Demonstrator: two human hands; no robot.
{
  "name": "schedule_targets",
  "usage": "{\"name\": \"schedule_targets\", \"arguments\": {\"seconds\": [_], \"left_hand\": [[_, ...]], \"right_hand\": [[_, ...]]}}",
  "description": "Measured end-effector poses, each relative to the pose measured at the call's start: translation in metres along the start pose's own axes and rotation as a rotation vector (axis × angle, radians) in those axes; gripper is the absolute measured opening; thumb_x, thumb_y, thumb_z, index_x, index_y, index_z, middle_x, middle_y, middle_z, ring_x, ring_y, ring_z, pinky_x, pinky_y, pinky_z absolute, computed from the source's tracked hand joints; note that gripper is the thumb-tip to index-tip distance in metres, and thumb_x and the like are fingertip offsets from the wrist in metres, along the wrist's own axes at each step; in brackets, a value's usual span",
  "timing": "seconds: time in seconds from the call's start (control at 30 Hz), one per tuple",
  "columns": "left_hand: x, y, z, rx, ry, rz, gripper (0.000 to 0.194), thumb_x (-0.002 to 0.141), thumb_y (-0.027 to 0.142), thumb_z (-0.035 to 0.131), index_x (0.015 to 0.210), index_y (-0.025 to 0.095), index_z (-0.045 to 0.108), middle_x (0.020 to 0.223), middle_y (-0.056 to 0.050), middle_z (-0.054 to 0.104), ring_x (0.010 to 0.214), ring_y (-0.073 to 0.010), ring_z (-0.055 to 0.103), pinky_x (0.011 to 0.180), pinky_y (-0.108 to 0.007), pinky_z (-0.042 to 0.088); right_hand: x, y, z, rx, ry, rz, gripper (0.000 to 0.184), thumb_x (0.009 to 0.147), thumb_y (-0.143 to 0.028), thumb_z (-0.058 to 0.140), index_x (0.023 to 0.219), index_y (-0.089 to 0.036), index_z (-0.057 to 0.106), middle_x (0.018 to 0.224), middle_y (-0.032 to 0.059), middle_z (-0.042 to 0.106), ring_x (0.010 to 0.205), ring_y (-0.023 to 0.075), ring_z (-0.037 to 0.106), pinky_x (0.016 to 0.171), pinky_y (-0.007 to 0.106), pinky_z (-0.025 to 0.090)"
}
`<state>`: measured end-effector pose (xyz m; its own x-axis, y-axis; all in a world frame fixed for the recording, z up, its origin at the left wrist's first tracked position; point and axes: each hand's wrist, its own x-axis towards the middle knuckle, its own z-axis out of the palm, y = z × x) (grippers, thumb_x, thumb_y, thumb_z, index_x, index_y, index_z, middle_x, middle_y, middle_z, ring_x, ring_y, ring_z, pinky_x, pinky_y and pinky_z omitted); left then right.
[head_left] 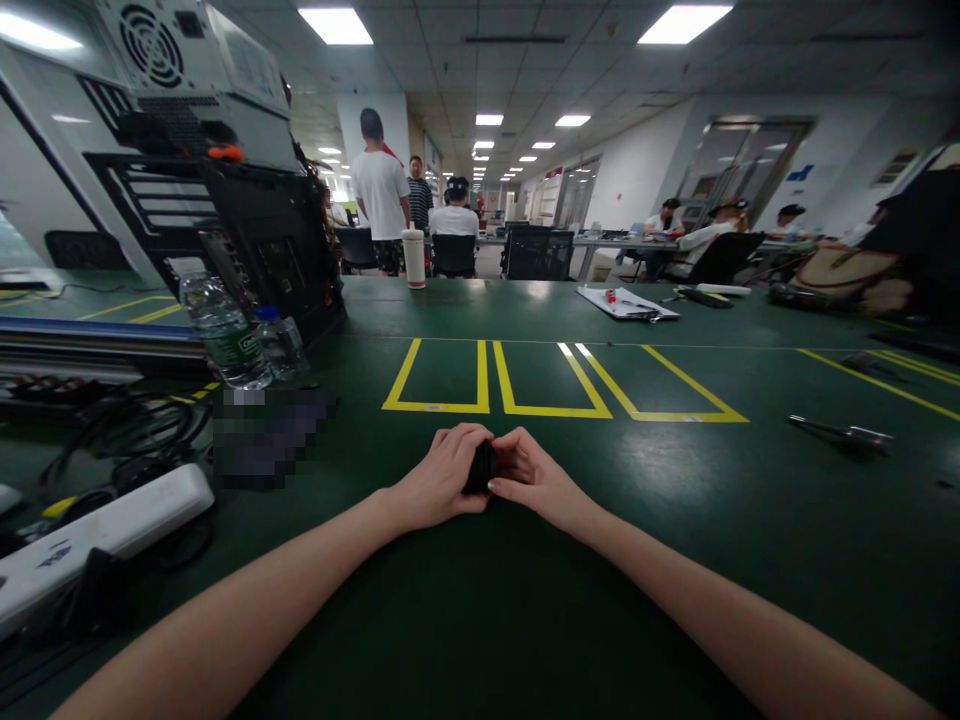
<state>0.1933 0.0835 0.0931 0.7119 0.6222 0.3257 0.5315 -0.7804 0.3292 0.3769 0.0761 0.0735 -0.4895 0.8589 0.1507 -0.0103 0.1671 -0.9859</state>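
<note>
A small black thing [480,470] is held low over the green table [465,620], right between the two hands. Its left side and top are covered by the left hand [450,472], which is curled shut around it. The right hand [536,480] is held close on the other side, with its fingers half bent and its thumb reaching toward the left thumb. Whether the black thing is also gripped by the right hand cannot be told.

Just past the hands, three shapes are marked on the table in yellow tape [559,410]. To the right, a shiny metal tool [840,432] is laid flat. To the left, a white power strip [105,545] is seen near a heap of black cords [142,420]. A dark flat thing [277,435] is blurred into squares.

Behind it, a big clear bottle [225,335] with a green label is stood beside a small clear bottle [281,345] with a blue cap. How full they are cannot be told. Farther back, the inside of a tall white cup [414,258] is hidden. Papers and a small red thing are held on a clipboard [630,305].

On the left, a metal box [217,80] with a fan is set on a black computer case [270,240]. People [381,190] can be seen far back.
</note>
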Motion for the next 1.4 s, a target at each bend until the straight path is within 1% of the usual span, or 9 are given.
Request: {"name": "schedule_targets", "arguments": {"seconds": [0.2,0.4,0.5,0.63,0.83,1.03,1.17,1.23,1.4], "left_hand": [[-0.001,0.000,0.000,-0.004,0.012,0.018,0.057,0.073,0.024,0.058,0.119,0.020,0.024,0.119,-0.010,0.040,0.111,-0.0253,0.039,0.091,-0.044,0.032],[-0.001,0.001,-0.001,0.008,0.011,0.005,0.058,0.073,0.024,0.059,0.120,0.018,0.025,0.119,-0.011,0.039,0.110,-0.0240,0.039,0.092,-0.041,0.032],[-0.001,-0.001,0.002,0.011,0.010,0.008,0.059,0.072,0.024,0.059,0.119,0.017,0.025,0.119,-0.011,0.038,0.111,-0.0238,0.038,0.093,-0.041,0.031],[0.000,-0.006,0.009,0.025,0.033,0.013,0.063,0.067,0.021,0.063,0.118,0.016,0.026,0.118,-0.011,0.039,0.111,-0.0247,0.037,0.093,-0.041,0.031],[-0.001,-0.004,0.006,0.016,0.042,0.023,0.059,0.071,0.024,0.060,0.119,0.018,0.025,0.119,-0.011,0.038,0.111,-0.0241,0.038,0.092,-0.041,0.032],[-0.001,0.002,-0.001,0.006,0.022,0.008,0.057,0.073,0.025,0.058,0.119,0.019,0.026,0.119,-0.011,0.040,0.110,-0.0244,0.040,0.092,-0.043,0.032],[-0.001,0.001,-0.001,0.008,0.010,0.007,0.057,0.072,0.024,0.059,0.119,0.018,0.026,0.119,-0.011,0.039,0.110,-0.0247,0.039,0.092,-0.042,0.032],[-0.001,0.001,0.000,0.010,0.008,0.008,0.058,0.072,0.023,0.059,0.119,0.018,0.026,0.119,-0.011,0.039,0.111,-0.0246,0.039,0.092,-0.042,0.032],[-0.001,-0.003,0.004,0.009,0.028,0.018,0.058,0.073,0.026,0.058,0.120,0.019,0.025,0.121,-0.011,0.038,0.112,-0.0251,0.038,0.092,-0.043,0.031]], "right_hand": [[0.001,0.000,0.003,-0.005,0.054,0.005,0.019,0.076,-0.026,0.056,0.093,-0.022,0.047,0.096,0.0010,0.053,0.095,0.0170,0.053,0.083,0.036,0.044],[0.002,-0.001,0.001,-0.054,0.080,0.074,0.029,0.075,-0.026,0.058,0.101,-0.021,0.045,0.102,0.0035,0.052,0.099,0.0180,0.051,0.089,0.039,0.041],[0.001,0.000,0.000,-0.021,0.035,0.034,0.026,0.073,-0.023,0.060,0.095,-0.021,0.046,0.100,0.0019,0.052,0.097,0.0172,0.052,0.088,0.038,0.042],[0.001,0.004,-0.001,0.026,0.010,-0.024,0.033,0.068,-0.018,0.066,0.094,-0.022,0.045,0.097,-0.0001,0.052,0.096,0.0163,0.053,0.089,0.036,0.042],[0.003,0.002,0.002,0.013,0.060,-0.013,0.017,0.076,-0.025,0.057,0.091,-0.021,0.048,0.093,0.0003,0.053,0.091,0.0160,0.054,0.082,0.035,0.044],[0.002,0.000,0.001,-0.049,0.061,0.058,0.024,0.076,-0.027,0.056,0.098,-0.022,0.047,0.099,0.0026,0.053,0.097,0.0182,0.051,0.087,0.039,0.041],[0.001,0.000,-0.001,0.022,-0.018,-0.004,0.029,0.071,-0.022,0.063,0.094,-0.022,0.046,0.097,0.0006,0.052,0.095,0.0171,0.053,0.086,0.037,0.043],[0.001,0.000,-0.001,0.050,-0.024,-0.020,0.032,0.068,-0.021,0.065,0.093,-0.022,0.045,0.096,-0.0002,0.052,0.095,0.0166,0.053,0.087,0.037,0.043],[0.001,0.000,0.002,0.025,0.048,0.007,0.017,0.076,-0.027,0.057,0.089,-0.022,0.048,0.093,-0.0002,0.052,0.090,0.0165,0.055,0.079,0.035,0.046]]}}
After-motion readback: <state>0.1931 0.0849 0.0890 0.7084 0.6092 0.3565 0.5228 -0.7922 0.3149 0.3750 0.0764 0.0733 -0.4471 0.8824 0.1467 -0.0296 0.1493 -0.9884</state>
